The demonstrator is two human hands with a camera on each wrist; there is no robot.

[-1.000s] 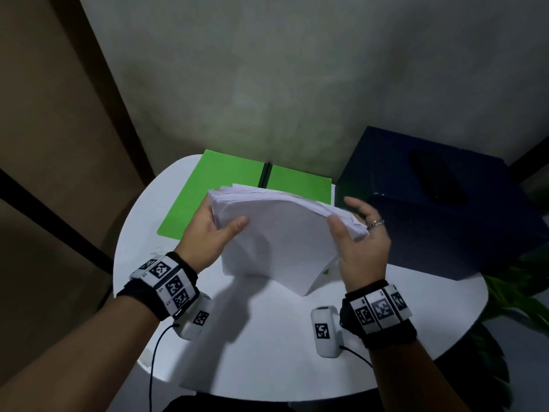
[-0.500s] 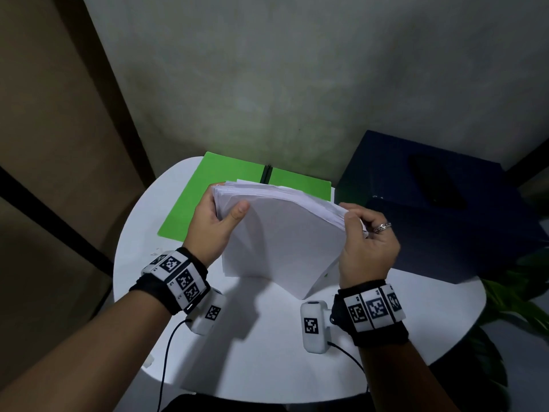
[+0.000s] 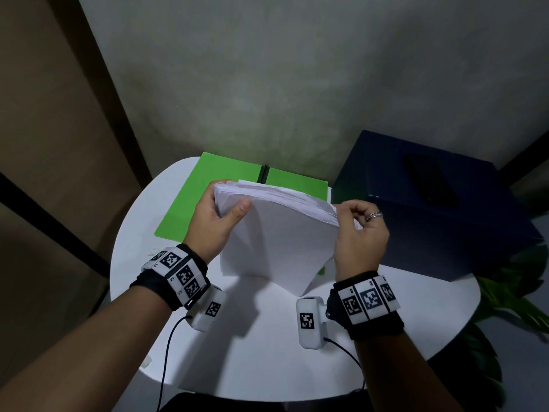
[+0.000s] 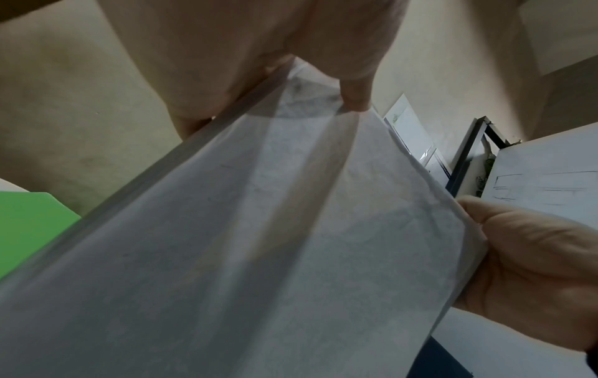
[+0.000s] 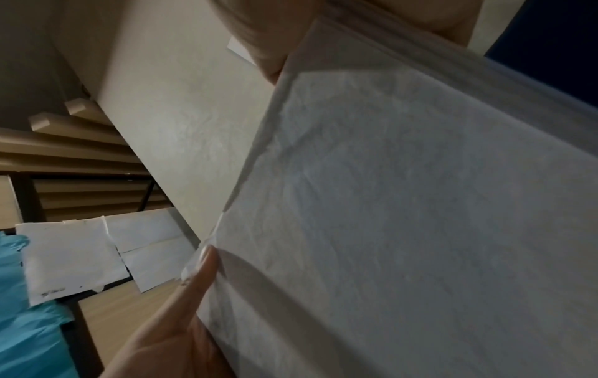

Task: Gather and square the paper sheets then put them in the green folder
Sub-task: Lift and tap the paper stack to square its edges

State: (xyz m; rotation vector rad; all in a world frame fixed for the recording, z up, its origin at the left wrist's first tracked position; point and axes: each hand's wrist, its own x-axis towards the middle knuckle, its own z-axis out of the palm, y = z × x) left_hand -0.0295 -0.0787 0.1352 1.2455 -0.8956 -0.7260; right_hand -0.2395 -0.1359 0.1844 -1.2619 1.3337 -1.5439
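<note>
Sheets of white paper in a thick stack are held upright over the round white surface, clamped by the left hand and right hand; behind lies the open green folder. Left wrist view: stack pinched at its edge. Right wrist view: stack gripped.

The folder lies open on the table at its far side. In front of it, the stack of paper stands on the table, its top leaning toward the person, between the left hand and the right hand. A box sits to the right of the table.
</note>
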